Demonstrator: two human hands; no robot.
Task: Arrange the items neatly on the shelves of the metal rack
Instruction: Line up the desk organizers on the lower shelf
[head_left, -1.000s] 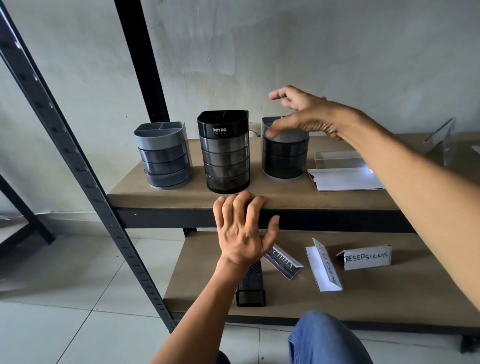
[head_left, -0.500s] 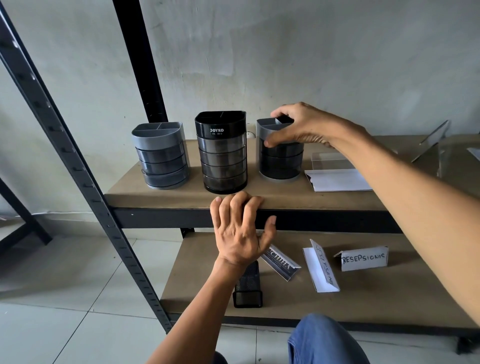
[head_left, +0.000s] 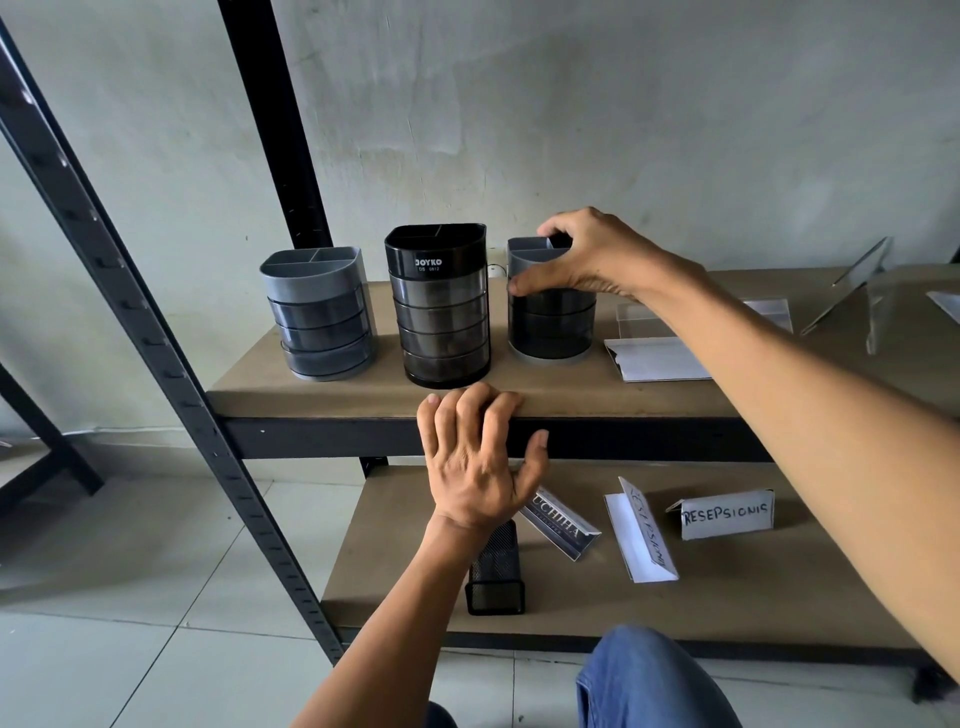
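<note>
- The metal rack (head_left: 156, 332) fills our view, and its upper shelf (head_left: 363, 400) carries three pen holders in a row towards the left end.
- The grey-topped pen holder (head_left: 550, 332), with dark stacked drawers, stands upright on that shelf, near the black pen holder (head_left: 441, 322) but not touching it.
- We judge it to be light, stiff, smooth-sided plastic. The drawers may swivel, so the rigid top rim looks the safer hold.
- Our right arm reaches in from the right. The right hand (head_left: 592, 260) clamps the rim, thumb on the front, fingers hooked over the top.
- Our left hand (head_left: 478, 457) curls bent fingers over the shelf's front edge, thumb against the beam below.
</note>
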